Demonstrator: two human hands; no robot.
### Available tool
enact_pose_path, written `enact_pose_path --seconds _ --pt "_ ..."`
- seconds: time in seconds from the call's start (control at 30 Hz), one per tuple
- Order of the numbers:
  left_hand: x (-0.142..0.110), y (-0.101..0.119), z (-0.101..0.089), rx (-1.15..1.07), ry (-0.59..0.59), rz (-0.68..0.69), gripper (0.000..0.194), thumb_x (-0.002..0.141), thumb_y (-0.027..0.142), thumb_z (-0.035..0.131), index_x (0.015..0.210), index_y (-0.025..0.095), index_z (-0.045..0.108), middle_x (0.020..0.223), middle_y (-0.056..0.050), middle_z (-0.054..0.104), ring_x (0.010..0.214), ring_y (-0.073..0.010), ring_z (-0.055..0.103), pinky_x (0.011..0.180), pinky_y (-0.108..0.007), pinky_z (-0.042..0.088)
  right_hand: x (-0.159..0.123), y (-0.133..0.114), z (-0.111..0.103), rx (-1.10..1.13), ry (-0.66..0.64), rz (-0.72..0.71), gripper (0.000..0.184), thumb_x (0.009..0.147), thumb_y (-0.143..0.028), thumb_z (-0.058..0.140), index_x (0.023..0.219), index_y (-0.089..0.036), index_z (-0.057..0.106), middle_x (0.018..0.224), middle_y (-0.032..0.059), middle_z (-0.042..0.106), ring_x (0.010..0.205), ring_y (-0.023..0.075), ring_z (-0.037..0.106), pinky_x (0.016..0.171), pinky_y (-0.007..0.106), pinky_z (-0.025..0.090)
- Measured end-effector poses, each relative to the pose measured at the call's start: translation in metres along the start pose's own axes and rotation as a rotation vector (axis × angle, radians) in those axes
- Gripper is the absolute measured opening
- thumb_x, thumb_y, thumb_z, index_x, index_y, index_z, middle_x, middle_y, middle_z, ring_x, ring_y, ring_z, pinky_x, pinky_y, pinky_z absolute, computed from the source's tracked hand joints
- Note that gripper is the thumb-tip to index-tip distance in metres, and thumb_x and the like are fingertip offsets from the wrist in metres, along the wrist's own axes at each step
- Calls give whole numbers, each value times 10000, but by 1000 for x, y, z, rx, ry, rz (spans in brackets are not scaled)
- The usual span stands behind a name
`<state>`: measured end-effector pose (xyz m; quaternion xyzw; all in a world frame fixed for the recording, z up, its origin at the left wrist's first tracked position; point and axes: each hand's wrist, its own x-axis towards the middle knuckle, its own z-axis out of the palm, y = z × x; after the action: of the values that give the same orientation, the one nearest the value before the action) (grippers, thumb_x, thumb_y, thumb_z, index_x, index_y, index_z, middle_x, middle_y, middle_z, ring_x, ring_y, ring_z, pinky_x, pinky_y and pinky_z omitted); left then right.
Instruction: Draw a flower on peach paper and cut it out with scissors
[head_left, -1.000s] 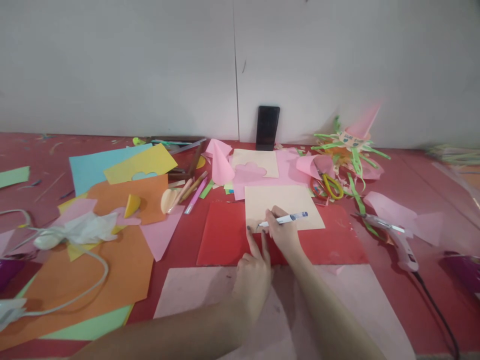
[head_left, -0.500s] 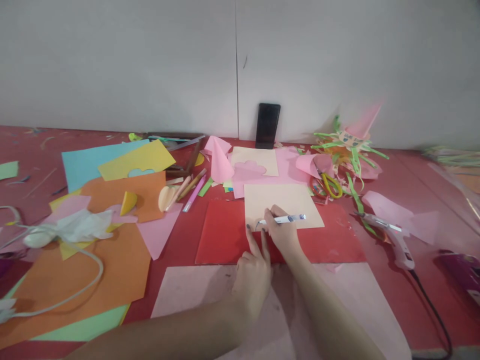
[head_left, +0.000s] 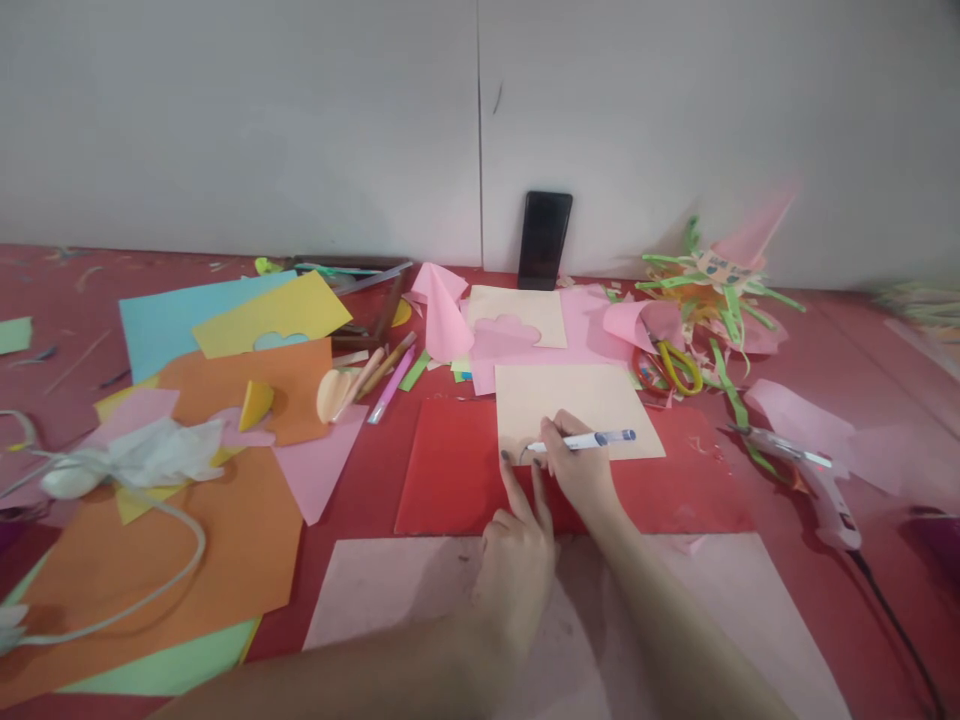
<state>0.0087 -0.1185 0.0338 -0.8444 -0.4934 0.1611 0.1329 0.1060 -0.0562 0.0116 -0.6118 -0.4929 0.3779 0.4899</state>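
A cream sheet of paper (head_left: pixel 585 395) lies on a red board (head_left: pixel 450 470) in front of me. My right hand (head_left: pixel 581 470) is closed around a white marker pen (head_left: pixel 589 440), its tip at the paper's lower left part. A short dark curved line shows on the paper beside that tip. Two fingers of my left hand (head_left: pixel 517 550) stretch out in a V, pressing the paper's near edge below the line. The other fingers of this hand are curled and hold nothing.
A glue gun (head_left: pixel 821 480) with a cord lies right. Scissors (head_left: pixel 679 368) and a fringed paper figure (head_left: pixel 727 275) sit behind it. A phone (head_left: pixel 545 240) leans on the wall near a pink paper cone (head_left: pixel 448 320). Orange sheets (head_left: pixel 240 540) and a white cable (head_left: pixel 199 540) spread left.
The pen and my right hand have shifted slightly right along the paper. My left fingers stay on its near edge. The whole view has moved a little.
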Motion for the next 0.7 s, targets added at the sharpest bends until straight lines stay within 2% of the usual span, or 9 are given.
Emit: enact_pose_path --seconds 0.17,0.3,0.5,0.6,0.7 --pt "-1 1 4 10 -21 14 552 794 158 463 1333 140 348 1248 -297 453 476 -117 537 405 -246 439 -1 -4 3 -124 100 -45 338 804 -343 436 541 -212 269 437 -74 270 410 71 281 411 214 254" --pt "-2 2 5 -25 -31 13 600 775 115 458 1352 174 305 1287 -277 424 483 -114 533 404 -247 440 -2 -7 4 -164 187 -30 325 804 -326 421 537 -213 275 431 -68 311 405 73 311 405 213 261" --pt "-3 3 3 -64 -44 -5 580 783 136 474 1344 180 331 1271 -271 444 483 -123 541 409 -256 447 -2 -4 0 -43 100 45 355 815 -383 424 538 -213 281 417 -68 340 405 75 357 420 206 297" --pt "-3 2 2 -55 -32 4 588 770 113 472 1340 165 338 1257 -276 455 481 -129 544 404 -257 446 -3 -3 0 -64 46 26 364 815 -393 436 538 -208 291 427 -67 333 409 74 351 426 210 290" --pt "-2 2 3 -21 -34 31 616 741 61 454 1338 154 338 1249 -275 460 475 -132 543 395 -253 439 -3 -5 2 -129 74 2 360 818 -373 437 542 -207 276 429 -68 320 407 73 331 427 213 280"
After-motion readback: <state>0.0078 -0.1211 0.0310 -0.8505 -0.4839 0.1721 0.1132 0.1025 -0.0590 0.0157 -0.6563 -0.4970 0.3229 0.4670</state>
